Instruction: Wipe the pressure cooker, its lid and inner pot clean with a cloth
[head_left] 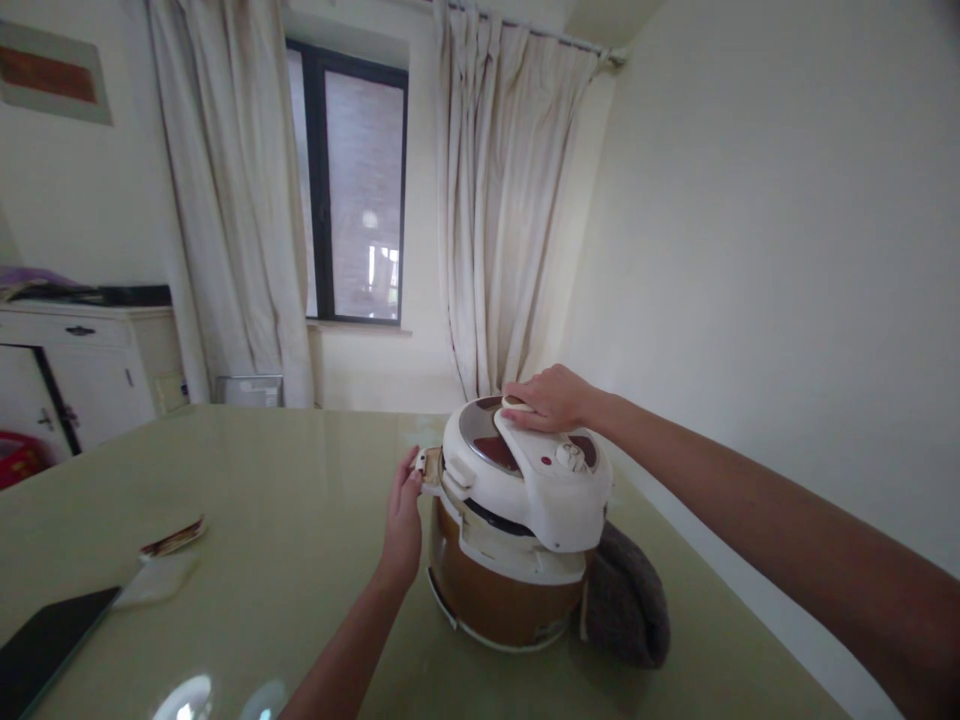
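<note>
A pressure cooker with a brown body and a white lid stands on a glossy green table. My right hand lies across the far end of the lid's white handle, fingers closed over it. My left hand grips the cooker's small side handle on the left, fingers curled round it. The lid sits slightly askew on the body.
A grey cloth lies against the cooker's right side. A dark tablet, a white pad and a small flat item lie at the table's left. A white cabinet, curtains and a window stand behind.
</note>
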